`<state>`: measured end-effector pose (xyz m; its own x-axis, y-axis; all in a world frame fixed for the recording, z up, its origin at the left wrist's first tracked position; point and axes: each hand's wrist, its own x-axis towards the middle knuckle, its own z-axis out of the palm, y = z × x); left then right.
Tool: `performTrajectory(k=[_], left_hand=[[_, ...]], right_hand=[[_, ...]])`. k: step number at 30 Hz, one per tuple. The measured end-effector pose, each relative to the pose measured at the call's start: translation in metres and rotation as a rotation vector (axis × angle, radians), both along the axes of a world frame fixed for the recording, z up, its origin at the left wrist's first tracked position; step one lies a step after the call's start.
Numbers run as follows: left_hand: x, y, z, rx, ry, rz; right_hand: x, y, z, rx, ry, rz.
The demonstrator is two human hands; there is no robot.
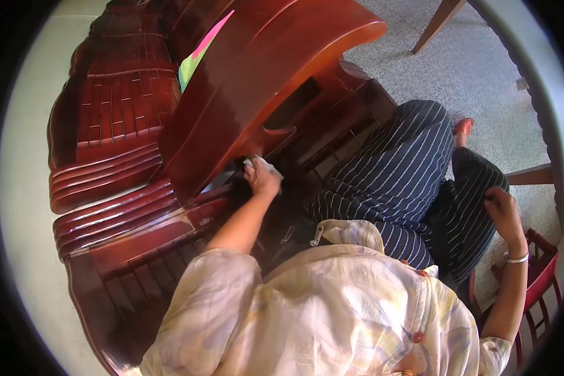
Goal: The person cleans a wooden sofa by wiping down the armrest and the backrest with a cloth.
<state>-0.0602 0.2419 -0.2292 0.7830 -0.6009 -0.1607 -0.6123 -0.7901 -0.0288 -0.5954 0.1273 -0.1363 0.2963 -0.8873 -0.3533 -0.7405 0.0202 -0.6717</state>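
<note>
Wooden sofa (122, 103), dark red and glossy, fills the left side of the view, its slatted seat and ribbed bands running up from the near edge. Next in size is the broad curved panel (257, 75), which overhangs a shadowed hollow. Striped trousers (382, 169) cover the person's legs, just beside that hollow. The right hand (507, 216) is at the knee, fingers loosely bent; I cannot tell whether it pinches the fabric. The left hand (264, 180) reaches under the panel, closed around a crumpled white cloth (266, 167), the smallest thing here.

As for risks: the panel's low overhang could knock or scrape the knuckles if the left hand rose suddenly. A loose fold of cloth might snag on the projecting scroll (279, 132) above, and the deep shadow could leave spots unseen.
</note>
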Motion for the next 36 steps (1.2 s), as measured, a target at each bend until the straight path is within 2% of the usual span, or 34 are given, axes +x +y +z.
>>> performTrajectory(k=[2,3,4,5,6,9,11,12,16,19,21,22,25,28,31,33,34,36], left_hand=[[0.024,0.022,0.013,0.130,-0.017,-0.317],[0.047,0.032,0.010,0.281,-0.070,-0.325],[0.076,0.036,0.006,0.590,-0.111,-0.336],[0.060,0.024,0.046,0.754,-0.136,-0.326],[0.059,0.019,0.061,0.814,-0.176,-0.299],[0.086,0.014,0.043,0.754,-0.197,-0.310],[0.112,0.006,0.018,0.753,0.057,0.018],[0.115,0.004,0.017,0.760,0.063,0.013],[0.114,-0.004,0.030,0.861,0.093,-0.188],[0.083,-0.008,0.043,0.735,0.069,-0.183],[0.058,-0.014,0.047,0.729,0.044,-0.418],[0.047,-0.015,0.049,0.671,0.048,-0.460],[0.030,-0.006,0.043,0.547,0.010,-0.422],[0.012,0.019,0.028,0.571,0.202,-0.308],[0.036,0.070,-0.025,0.507,0.249,-0.212],[0.062,0.104,-0.042,0.423,0.049,0.218],[0.043,0.087,0.003,0.342,0.144,0.345],[0.063,0.089,-0.007,0.302,0.167,0.343]], right_hand=[[0.000,0.004,0.003,-0.022,-0.005,0.016],[0.000,0.005,0.005,-0.022,-0.003,0.012],[0.000,0.005,0.007,-0.031,-0.011,0.020],[-0.001,0.005,0.007,-0.042,-0.020,0.026],[-0.003,0.006,0.005,-0.045,-0.023,0.016],[-0.007,0.008,0.001,-0.064,-0.035,0.040],[-0.003,0.009,0.006,-0.050,-0.050,0.026],[-0.002,0.009,0.009,-0.043,-0.043,0.024],[0.002,0.008,0.013,-0.036,0.003,0.042],[0.001,0.008,0.009,-0.033,0.003,0.023],[0.002,0.005,0.003,-0.013,-0.013,0.024],[0.002,0.004,0.000,-0.023,-0.031,0.026],[0.004,0.002,0.001,-0.047,-0.026,0.048],[0.003,0.004,0.009,-0.046,-0.015,0.041],[0.003,0.006,0.013,-0.033,-0.015,0.021],[0.003,0.006,0.010,-0.017,-0.009,0.029],[0.001,0.005,0.006,-0.032,-0.005,0.032],[0.003,0.004,0.002,-0.045,-0.007,0.038]])
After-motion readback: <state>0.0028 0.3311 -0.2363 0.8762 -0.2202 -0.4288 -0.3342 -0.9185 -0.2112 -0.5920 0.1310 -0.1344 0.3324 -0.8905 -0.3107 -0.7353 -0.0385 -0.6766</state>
